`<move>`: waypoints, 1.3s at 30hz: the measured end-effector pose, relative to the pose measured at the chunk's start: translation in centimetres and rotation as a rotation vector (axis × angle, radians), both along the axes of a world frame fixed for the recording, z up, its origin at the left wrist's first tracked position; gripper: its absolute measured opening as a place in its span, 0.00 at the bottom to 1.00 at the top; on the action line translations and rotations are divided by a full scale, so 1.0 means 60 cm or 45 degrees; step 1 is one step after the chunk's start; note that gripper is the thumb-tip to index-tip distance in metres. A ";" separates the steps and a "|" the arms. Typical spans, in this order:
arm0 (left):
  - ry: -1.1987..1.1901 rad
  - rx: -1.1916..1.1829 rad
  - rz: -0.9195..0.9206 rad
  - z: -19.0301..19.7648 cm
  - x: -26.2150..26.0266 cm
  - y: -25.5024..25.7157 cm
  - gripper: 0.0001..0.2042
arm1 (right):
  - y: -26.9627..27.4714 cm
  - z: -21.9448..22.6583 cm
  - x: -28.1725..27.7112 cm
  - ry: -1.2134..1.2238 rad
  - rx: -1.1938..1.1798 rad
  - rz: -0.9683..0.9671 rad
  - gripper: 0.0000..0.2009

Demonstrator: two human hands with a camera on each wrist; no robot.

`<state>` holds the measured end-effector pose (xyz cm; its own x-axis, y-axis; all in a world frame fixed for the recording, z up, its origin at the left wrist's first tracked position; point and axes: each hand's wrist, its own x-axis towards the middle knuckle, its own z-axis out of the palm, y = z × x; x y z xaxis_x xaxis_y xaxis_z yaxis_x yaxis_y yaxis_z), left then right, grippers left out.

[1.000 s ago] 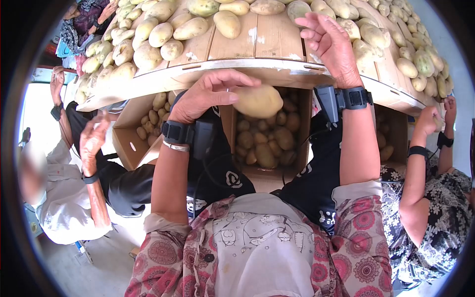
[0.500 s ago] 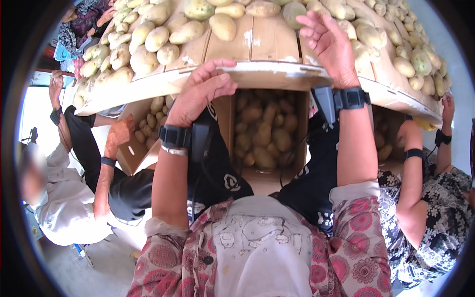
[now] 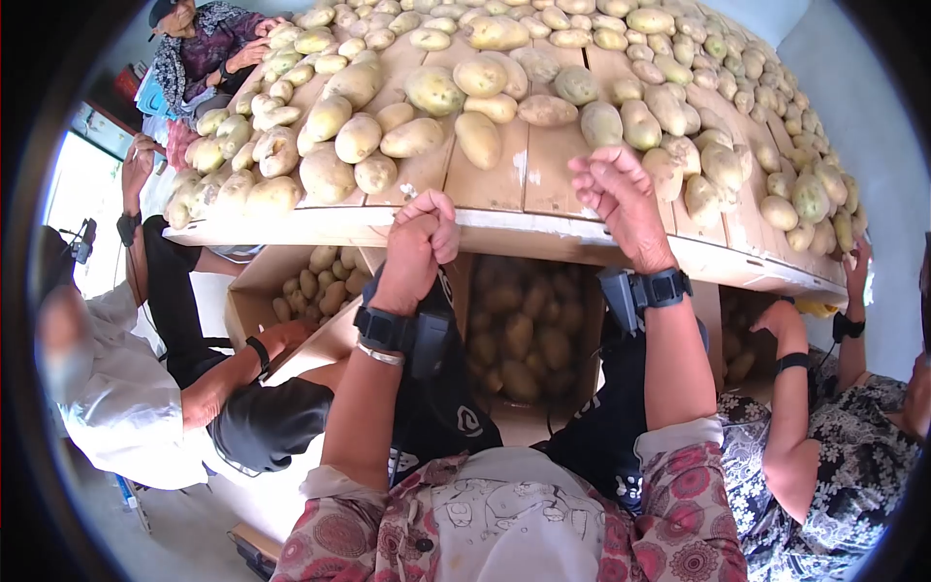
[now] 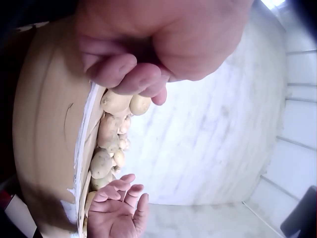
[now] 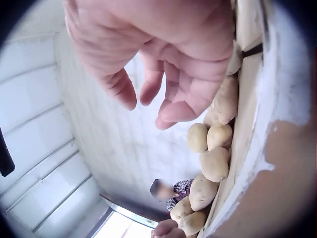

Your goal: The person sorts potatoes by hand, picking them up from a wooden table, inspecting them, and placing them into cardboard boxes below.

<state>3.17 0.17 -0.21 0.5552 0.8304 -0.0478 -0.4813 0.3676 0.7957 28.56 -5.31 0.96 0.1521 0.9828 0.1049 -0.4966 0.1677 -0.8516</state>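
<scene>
Nothing shows in either hand. My left hand (image 3: 412,254), its fingers curled in toward the palm, is at the front edge of the potato-covered table (image 3: 543,230). In the left wrist view the same curled fingers (image 4: 141,77) overlap several potatoes. Further right, my right hand (image 3: 628,206) is raised over the same edge, fingers loosely bent and apart, just in front of a pale potato (image 3: 601,125). The right wrist view shows a gap between the thumb and fingers of the right hand (image 5: 168,64), with potatoes (image 5: 215,163) beyond.
Between my knees, below the tabletop, stands a cardboard box holding potatoes (image 3: 519,335). Another box (image 3: 250,301) with potatoes is to its left. One person (image 3: 126,378) sits at my left, another (image 3: 824,436) at my right, and a third (image 3: 199,58) at the table's far left.
A potato was beside my left hand a second ago and was gone from it half a second later. That hand has since curled in. The head view now takes in more of the table.
</scene>
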 end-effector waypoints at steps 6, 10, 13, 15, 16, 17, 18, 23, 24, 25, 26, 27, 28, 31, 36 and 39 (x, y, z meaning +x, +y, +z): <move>0.033 -0.024 0.176 -0.019 0.003 0.006 0.10 | 0.014 0.042 -0.061 -0.401 -0.151 0.092 0.14; 0.007 -0.032 0.249 -0.018 0.009 0.000 0.09 | 0.106 0.059 -0.062 -0.893 -0.089 -0.001 0.20; -0.026 -0.028 0.250 -0.020 0.006 -0.004 0.09 | 0.193 0.074 -0.057 -1.400 -0.063 -0.128 0.27; -0.068 -0.039 0.229 -0.022 0.006 -0.007 0.09 | 0.244 0.080 -0.052 -1.747 0.005 -0.227 0.33; -0.075 -0.034 0.238 -0.021 0.006 -0.008 0.09 | 0.264 0.082 -0.053 -1.752 0.016 -0.223 0.33; -0.076 -0.053 0.225 -0.020 0.006 -0.009 0.09 | 0.284 0.079 -0.055 -1.801 -0.032 -0.170 0.35; -0.074 -0.075 0.212 -0.019 0.005 -0.010 0.09 | 0.303 0.075 -0.059 -1.847 -0.083 -0.115 0.37; -0.015 -0.076 0.163 -0.016 0.006 -0.010 0.09 | 0.338 0.074 -0.096 -2.160 -0.195 -0.080 0.38; -0.015 -0.083 0.164 -0.017 0.004 -0.010 0.09 | 0.338 0.063 -0.097 -2.249 -0.120 -0.173 0.38; -0.014 -0.099 0.153 -0.017 0.003 -0.010 0.09 | 0.338 0.055 -0.093 -2.336 -0.044 -0.273 0.37; -0.015 -0.107 0.146 -0.016 0.003 -0.008 0.10 | 0.331 0.064 -0.096 -2.338 -0.042 -0.276 0.37; -0.018 -0.104 0.148 -0.015 0.002 -0.007 0.10 | 0.320 0.074 -0.097 -2.310 -0.093 -0.212 0.37; -0.004 -0.088 0.122 -0.014 0.002 -0.007 0.10 | 0.308 0.081 -0.099 -2.279 -0.145 -0.149 0.37; 0.031 -0.055 0.063 -0.021 0.002 -0.011 0.11 | 0.250 0.089 -0.089 -2.022 -0.162 -0.010 0.33; 0.082 0.051 -0.006 -0.003 0.005 -0.012 0.15 | 0.131 0.036 -0.066 -1.987 0.014 -0.197 0.29; 0.121 0.117 -0.023 0.001 0.003 -0.016 0.17 | 0.052 0.046 -0.064 -1.757 -0.088 -0.265 0.28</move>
